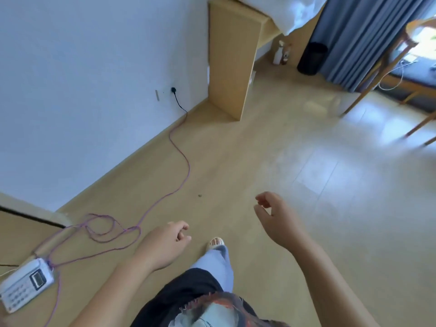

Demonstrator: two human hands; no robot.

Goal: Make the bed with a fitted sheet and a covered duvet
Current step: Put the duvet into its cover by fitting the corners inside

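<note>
- The left hand (165, 244) hung over the pale wooden plank floor (283, 161), its fingers loosely curled and holding nothing.
- The right hand (276, 220) was raised a little further forward, also loosely curled and holding nothing.
- A foot in a light open sandal (215, 243) stood on the floor between the two hands.
- The white crumpled bedding fabric (297, 15) lay far ahead of the right hand, draped over the edge of the light wooden counter (232, 55); whether it was sheet or duvet could not be told.
- A thin purple cable (181, 156) ran along the floor ahead and left of the left hand.
- A white push-button telephone (26, 284) sat on the floor well to the left of the left hand.
- A black round bin (312, 58) stood far ahead of the right hand, beside the blue-grey pleated curtain (358, 38).
</note>
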